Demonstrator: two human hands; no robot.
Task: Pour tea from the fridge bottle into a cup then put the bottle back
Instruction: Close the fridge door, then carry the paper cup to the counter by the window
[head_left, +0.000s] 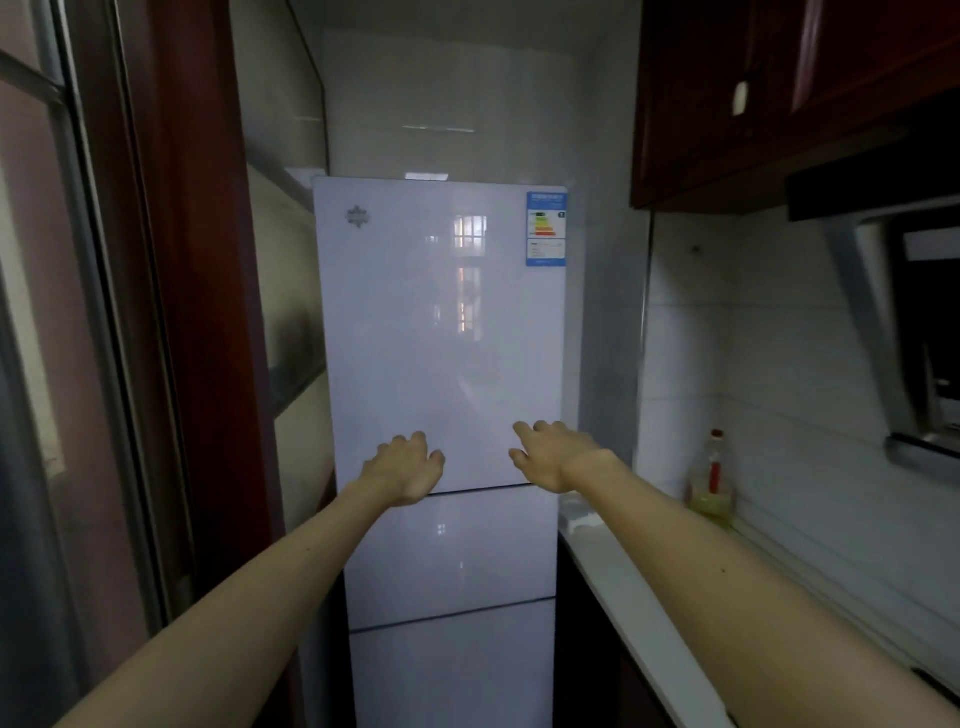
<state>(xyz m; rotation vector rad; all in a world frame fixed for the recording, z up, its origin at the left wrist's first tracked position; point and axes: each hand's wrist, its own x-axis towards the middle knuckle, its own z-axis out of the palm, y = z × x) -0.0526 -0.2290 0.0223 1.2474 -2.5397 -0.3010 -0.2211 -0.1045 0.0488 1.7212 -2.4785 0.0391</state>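
A tall white fridge (441, 332) with three glossy doors stands straight ahead, all doors closed. Both my arms reach toward the bottom of its top door. My left hand (408, 465) hangs in front of the door's lower left part with fingers loosely curled, holding nothing. My right hand (553, 454) is stretched out at the lower right part of that door, fingers relaxed, holding nothing. Whether either hand touches the door I cannot tell. No tea bottle and no cup are in view.
A white countertop (623, 587) runs along the right wall, with an oil bottle (712, 480) at its far end. Dark red cabinets (753, 104) and a range hood (893, 312) hang above it. A red door frame (187, 312) and a window line the left.
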